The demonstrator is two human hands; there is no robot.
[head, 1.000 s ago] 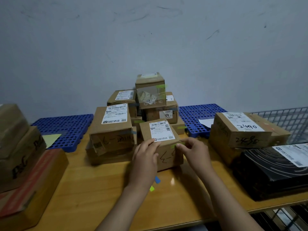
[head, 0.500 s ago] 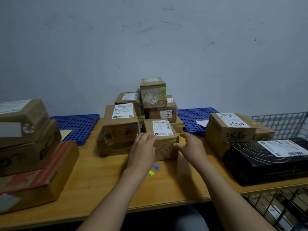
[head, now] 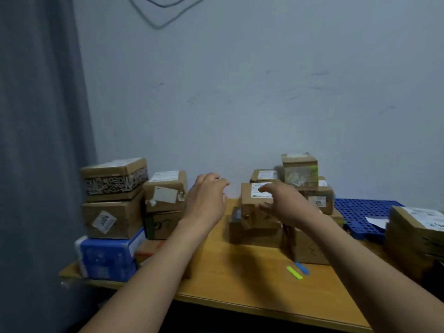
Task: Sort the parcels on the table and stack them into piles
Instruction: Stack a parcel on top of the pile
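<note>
Both hands empty, fingers loosely spread: left hand (head: 206,200) mid-frame, right hand (head: 286,206) before the labelled cardboard parcel (head: 247,199) in the centre-right pile (head: 300,174), likely sizing the next pick. Taller stacks (head: 113,217) stand lower left.

At nine o'clock on the table (head: 240,272) stands a pile of three. A blue parcel (head: 108,258) lies at the bottom, a brown box (head: 113,217) with a tilted white label sits on it, and a patterned-tape box (head: 114,179) is on top. Just at that pile's three o'clock, a labelled box (head: 165,191) sits on a scribbled box (head: 163,224). Toward twelve o'clock brown boxes cluster, with a taped cube (head: 300,171) topmost and a label-topped box (head: 258,200) at its eight o'clock. At three o'clock, cut by the frame edge, sits a stacked pair (head: 408,236).
</note>
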